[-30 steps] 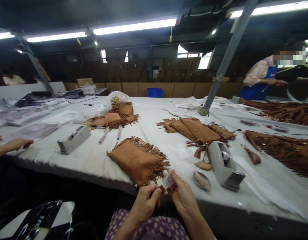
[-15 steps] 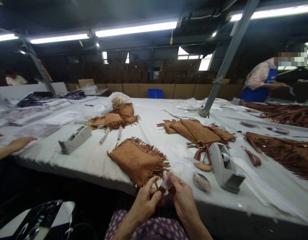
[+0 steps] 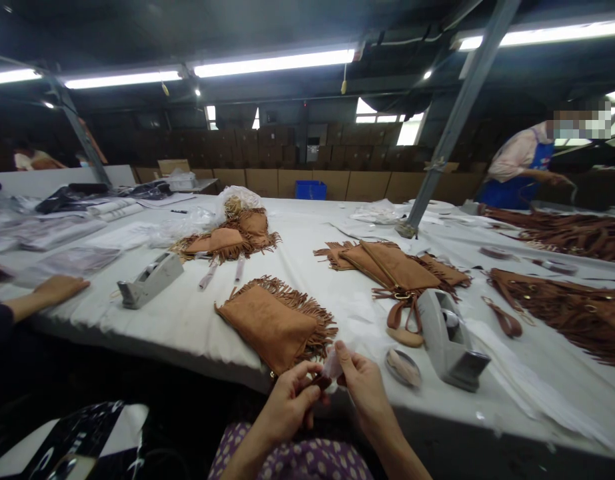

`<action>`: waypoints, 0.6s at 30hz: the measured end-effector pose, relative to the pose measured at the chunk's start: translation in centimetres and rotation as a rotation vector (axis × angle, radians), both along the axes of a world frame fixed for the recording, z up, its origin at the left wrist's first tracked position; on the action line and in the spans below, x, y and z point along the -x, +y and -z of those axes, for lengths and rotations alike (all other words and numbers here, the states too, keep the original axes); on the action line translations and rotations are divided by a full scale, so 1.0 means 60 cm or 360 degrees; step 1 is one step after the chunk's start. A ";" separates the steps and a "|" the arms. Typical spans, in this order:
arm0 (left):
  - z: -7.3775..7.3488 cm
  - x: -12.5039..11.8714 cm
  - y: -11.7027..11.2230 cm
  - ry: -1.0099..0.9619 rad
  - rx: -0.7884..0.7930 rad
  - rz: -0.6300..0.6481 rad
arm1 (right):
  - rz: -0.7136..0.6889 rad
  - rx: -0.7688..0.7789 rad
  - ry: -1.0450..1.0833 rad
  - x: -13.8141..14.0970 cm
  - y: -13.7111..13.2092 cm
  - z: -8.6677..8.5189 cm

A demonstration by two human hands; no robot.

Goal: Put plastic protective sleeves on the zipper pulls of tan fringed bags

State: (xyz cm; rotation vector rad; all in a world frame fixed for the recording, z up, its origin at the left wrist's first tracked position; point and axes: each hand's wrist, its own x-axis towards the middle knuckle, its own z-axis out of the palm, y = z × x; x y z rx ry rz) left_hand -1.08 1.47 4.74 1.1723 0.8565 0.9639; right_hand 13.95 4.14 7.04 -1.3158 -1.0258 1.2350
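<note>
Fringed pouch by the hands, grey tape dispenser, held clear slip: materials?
Fringed pouch: suede or faux suede, matte tan nap, cut fringe. Tape dispenser: probably moulded plastic, smooth grey. Clear slip in right hand: likely thin plastic film, translucent. Dark tab in left hand: too small to tell.

My left hand (image 3: 287, 400) and right hand (image 3: 364, 393) show in the lower middle of the frame, both bare. The left forearm (image 3: 244, 457) and right forearm (image 3: 404, 457) are bare too, uncovered from the wrists down to the bottom edge, so no sleeve of mine shows. Between them, at the bottom centre, I wear a purple garment (image 3: 307, 465) sprinkled all over with small pale dots. Its cloth looks soft and thin and lies in loose folds. It is cut off by the bottom edge of the frame.
</note>
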 end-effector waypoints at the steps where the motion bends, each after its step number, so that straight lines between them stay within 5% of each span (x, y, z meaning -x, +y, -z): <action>1: -0.001 0.002 0.001 -0.0075 0.0044 0.0022 | -0.0102 0.0017 -0.0038 -0.002 0.001 -0.004; 4: -0.006 0.009 0.003 -0.0262 0.0136 0.0046 | -0.0347 0.0085 -0.0065 -0.011 0.000 -0.014; 18: -0.001 0.019 0.010 -0.0174 0.0223 0.0100 | -0.0638 0.0203 0.0074 -0.031 0.007 -0.020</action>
